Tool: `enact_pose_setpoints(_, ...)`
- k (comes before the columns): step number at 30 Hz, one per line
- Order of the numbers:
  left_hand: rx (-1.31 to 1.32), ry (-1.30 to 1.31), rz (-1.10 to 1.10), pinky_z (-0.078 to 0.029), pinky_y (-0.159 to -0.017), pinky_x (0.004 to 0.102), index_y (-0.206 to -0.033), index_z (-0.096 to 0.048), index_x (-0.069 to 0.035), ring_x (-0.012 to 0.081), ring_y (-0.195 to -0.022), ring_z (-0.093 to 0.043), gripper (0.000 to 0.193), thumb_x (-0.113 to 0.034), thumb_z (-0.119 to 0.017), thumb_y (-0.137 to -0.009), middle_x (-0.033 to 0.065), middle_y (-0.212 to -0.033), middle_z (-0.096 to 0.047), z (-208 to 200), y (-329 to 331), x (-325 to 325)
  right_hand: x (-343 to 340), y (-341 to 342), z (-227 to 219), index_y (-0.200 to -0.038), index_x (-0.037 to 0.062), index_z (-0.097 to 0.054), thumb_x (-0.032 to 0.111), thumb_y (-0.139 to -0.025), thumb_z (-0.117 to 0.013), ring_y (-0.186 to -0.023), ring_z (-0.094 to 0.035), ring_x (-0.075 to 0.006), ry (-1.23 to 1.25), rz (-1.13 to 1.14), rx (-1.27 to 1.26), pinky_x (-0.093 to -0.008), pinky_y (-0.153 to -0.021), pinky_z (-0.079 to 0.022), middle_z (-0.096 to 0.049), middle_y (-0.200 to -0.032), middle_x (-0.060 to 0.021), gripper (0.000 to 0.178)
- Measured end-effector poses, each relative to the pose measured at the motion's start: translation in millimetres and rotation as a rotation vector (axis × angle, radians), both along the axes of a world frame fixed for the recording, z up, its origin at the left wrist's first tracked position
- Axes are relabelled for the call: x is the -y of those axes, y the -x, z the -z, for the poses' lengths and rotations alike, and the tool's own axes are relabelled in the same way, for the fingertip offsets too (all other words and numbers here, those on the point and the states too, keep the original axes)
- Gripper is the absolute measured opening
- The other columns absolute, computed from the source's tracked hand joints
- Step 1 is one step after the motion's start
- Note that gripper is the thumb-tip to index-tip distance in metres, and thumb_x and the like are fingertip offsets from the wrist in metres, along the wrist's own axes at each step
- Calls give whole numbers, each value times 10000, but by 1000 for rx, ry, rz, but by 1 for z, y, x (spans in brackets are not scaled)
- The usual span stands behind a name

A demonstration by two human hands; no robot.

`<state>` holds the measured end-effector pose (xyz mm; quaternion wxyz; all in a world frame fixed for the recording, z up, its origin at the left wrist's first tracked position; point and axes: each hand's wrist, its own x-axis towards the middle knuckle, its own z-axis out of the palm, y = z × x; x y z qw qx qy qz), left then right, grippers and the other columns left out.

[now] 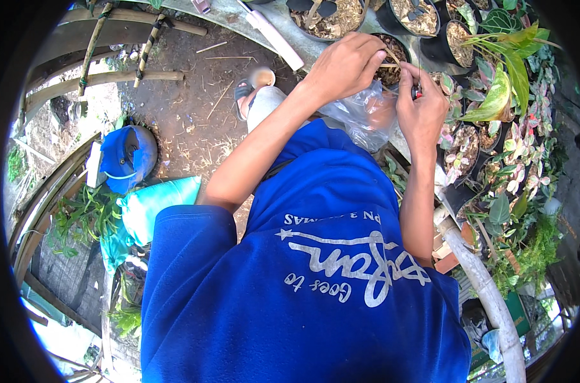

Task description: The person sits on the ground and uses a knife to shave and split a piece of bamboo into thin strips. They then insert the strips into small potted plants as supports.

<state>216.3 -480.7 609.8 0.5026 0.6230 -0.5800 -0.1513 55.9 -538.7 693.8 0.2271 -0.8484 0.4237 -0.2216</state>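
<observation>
My left hand is closed, its thumb and fingertips pinching a thin tan stick over a black pot of brown, chip-like planting mix. Close on its right, my right hand is closed around a small tool showing red and black, mostly hidden by the palm. The right fingertips meet the end of the stick. Just below both hands lies a clear plastic bag with something orange-brown in it.
More black pots of planting mix line the far edge. Variegated leafy plants crowd the right, beside a pale pole. A white tube-like object lies far left of my hands. At left stand a blue-lined bucket and a turquoise bag.
</observation>
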Motion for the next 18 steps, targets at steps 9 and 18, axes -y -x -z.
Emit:
enact_pose_setpoints(9, 33, -25, 11, -536, -978, 462, -1184, -684, 29, 406, -1117, -664, 365, -284, -689, -995, 219, -1183, -706, -2, 0, -1, 2, -2, 1, -1071, -25, -755, 142, -1008, -680, -829, -732, -365, 14, -21, 27, -422, -749, -548, -746, -929, -211, 194)
enact_pose_setpoints(18, 56, -63, -4, -512, -1039, 464, -1295, -648, 32, 412, -1193, -635, 481, -333, -696, -985, 228, -1278, -682, -2, 4, 0, 4, -7, 8, -1089, -12, -751, 140, -1000, -685, -834, -735, -371, 52, -9, 31, -422, -750, -554, -747, -931, -207, 188)
